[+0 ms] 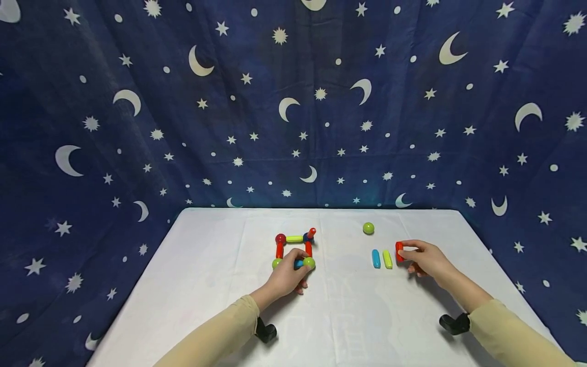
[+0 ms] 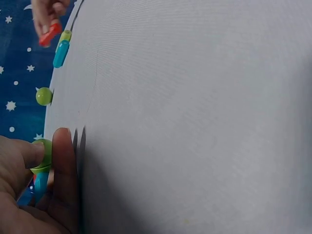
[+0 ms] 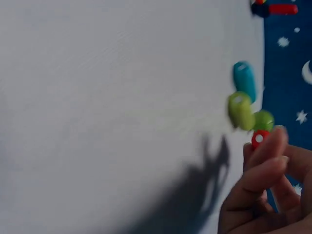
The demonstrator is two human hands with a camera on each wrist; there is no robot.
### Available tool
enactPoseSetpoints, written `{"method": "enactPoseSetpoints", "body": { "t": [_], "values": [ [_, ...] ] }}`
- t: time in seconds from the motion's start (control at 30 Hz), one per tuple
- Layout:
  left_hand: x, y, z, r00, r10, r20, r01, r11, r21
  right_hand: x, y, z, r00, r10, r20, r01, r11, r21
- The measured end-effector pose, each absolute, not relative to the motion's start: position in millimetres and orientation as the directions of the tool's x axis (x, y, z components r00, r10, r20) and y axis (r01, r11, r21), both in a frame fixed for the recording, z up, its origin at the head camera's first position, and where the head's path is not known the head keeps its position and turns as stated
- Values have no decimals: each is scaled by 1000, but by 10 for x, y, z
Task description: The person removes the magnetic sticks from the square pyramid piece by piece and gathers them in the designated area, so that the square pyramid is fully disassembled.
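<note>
A square of magnetic rods and balls lies on the table. Its far corners are a red ball (image 1: 281,238) and a dark blue ball (image 1: 308,238), from which a short red rod (image 1: 312,232) sticks up. Green balls form the near corners. My left hand (image 1: 285,276) pinches the near right green ball (image 2: 45,153) between thumb and finger, beside the blue rod (image 2: 41,184) joined to it. Further right, my right hand (image 1: 429,261) holds a loose red rod (image 1: 399,252) by thumb and fingertips. Close to its left lie a yellow-green rod (image 1: 387,259) and a blue rod (image 1: 376,259).
A loose green ball (image 1: 368,228) sits behind the loose rods. White cloth covers the table (image 1: 206,265), and a dark blue curtain (image 1: 257,168) with moons and stars hangs behind it. Black wrist mounts (image 1: 266,331) stick out under both sleeves.
</note>
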State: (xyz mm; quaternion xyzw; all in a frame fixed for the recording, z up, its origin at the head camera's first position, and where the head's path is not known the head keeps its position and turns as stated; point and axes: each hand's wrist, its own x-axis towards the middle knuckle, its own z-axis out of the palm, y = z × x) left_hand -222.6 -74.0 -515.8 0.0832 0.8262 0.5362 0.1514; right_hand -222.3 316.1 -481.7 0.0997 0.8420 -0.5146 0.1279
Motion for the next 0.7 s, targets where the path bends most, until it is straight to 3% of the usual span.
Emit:
{"method": "enactPoseSetpoints", "body": {
  "t": [0.7],
  "values": [
    [-2228,-749,-5189,-940,301,-159,-31,390,920,-2229,3186,-5067,-949,65,-309,304,453,-838]
  ]
}}
